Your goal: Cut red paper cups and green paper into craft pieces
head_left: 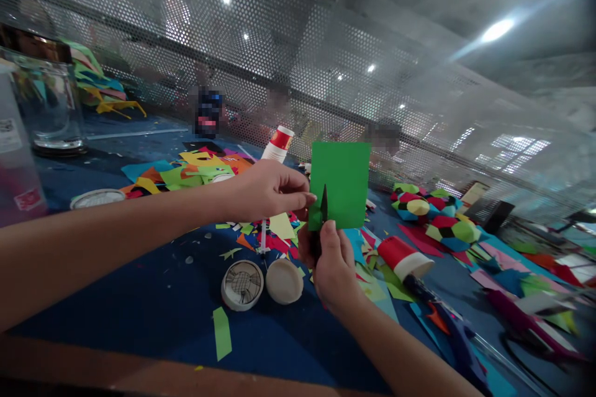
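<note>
A green sheet of paper is held up in front of me, its left edge pinched between the thumb and fingers of my left hand. My right hand grips a pair of scissors, with a dark blade pointing up across the lower left of the sheet. The scissors' handles are mostly hidden inside my fist. Below the hands, a round lid with a drawn pattern lies beside a plain round lid on the blue table.
Paper scraps cover the table's middle. At right lie a tipped red cup, a blue glue gun, a purple glue gun and paper balls. A glass jar stands left; a perforated metal screen rises behind.
</note>
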The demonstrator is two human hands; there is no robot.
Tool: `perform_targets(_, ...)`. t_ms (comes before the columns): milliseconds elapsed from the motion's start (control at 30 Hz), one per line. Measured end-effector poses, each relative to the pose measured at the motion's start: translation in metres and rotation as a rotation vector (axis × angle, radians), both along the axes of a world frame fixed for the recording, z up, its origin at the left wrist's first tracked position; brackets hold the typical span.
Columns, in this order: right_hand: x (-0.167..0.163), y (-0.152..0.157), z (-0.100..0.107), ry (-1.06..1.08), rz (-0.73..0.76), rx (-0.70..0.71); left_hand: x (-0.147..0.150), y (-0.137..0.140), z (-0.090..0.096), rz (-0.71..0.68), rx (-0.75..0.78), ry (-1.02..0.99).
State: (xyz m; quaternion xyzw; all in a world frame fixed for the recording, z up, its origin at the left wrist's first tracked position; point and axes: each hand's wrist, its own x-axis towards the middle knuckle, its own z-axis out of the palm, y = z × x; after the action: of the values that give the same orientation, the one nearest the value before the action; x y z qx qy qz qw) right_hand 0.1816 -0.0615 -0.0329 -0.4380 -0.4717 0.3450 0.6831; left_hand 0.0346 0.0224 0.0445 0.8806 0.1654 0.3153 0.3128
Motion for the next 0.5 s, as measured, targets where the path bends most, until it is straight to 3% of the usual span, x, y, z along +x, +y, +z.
perform_targets(500,0.0021,0.0017,-0.006,0.037,0.031,0.021,0.0007,-0.0045,-0.0005,-0.011,-0.047,0.017)
